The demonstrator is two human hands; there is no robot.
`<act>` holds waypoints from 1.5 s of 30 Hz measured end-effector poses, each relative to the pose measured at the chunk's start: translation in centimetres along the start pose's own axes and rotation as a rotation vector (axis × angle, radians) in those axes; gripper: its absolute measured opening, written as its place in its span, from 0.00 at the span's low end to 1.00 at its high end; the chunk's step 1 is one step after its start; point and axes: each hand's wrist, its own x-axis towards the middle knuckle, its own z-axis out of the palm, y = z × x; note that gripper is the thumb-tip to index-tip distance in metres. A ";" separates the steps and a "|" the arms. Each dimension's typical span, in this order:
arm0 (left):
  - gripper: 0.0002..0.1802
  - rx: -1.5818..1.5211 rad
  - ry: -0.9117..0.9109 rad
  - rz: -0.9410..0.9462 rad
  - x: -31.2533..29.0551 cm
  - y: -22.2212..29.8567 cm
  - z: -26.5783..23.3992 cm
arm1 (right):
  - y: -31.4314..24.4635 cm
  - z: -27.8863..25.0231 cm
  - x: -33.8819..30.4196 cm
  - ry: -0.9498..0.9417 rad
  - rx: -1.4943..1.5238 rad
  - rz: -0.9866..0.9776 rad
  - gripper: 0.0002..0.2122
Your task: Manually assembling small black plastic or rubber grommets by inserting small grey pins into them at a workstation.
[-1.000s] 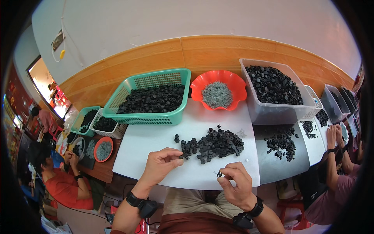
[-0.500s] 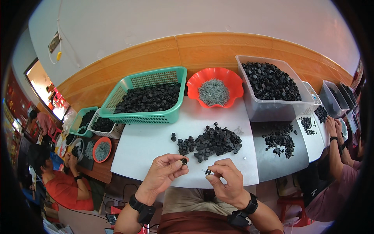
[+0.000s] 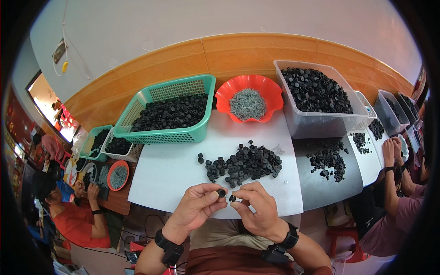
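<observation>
Between thumb and fingertips, my left hand [image 3: 193, 205] pinches a small round black plastic cap [image 3: 222, 193]. My right hand [image 3: 261, 211] is closed on a small black plastic piece [image 3: 232, 198], just to the right of the cap. The two pieces are close together over the table's near edge; whether they touch is too small to tell. Beyond my hands, a pile of round black parts [image 3: 254, 162] lies on the white sheet [image 3: 158, 176]. One black part [image 3: 200, 158] lies apart at its left.
At the back stand a green basket [image 3: 162, 137] of black parts, a red scalloped bowl [image 3: 277, 98] of thin metal pieces, and a clear bin [image 3: 316, 123] of black parts. More black pieces [image 3: 327, 162] lie on a dark board at right. Co-workers sit on both sides.
My hands have moved closer together, bringing the right piece up to the left cap. A thin metal pin seen earlier on the right piece is hard to make out now. The view has shifted slightly.
</observation>
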 end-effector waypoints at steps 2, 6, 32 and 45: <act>0.12 -0.001 -0.008 0.003 0.0 0.0 0.1 | 0.1 0.1 0.0 -0.001 -0.008 0.000 0.12; 0.13 0.002 -0.033 -0.011 0.1 -0.3 0.2 | -0.1 -0.1 0.0 -0.009 -0.028 0.027 0.11; 0.13 0.112 0.031 0.026 -0.3 -1.4 2.1 | 0.0 -0.3 -0.6 0.042 -0.050 0.004 0.12; 0.12 0.213 0.051 0.095 -0.2 -1.9 3.2 | 0.9 -0.3 -1.2 0.088 -0.134 -0.128 0.15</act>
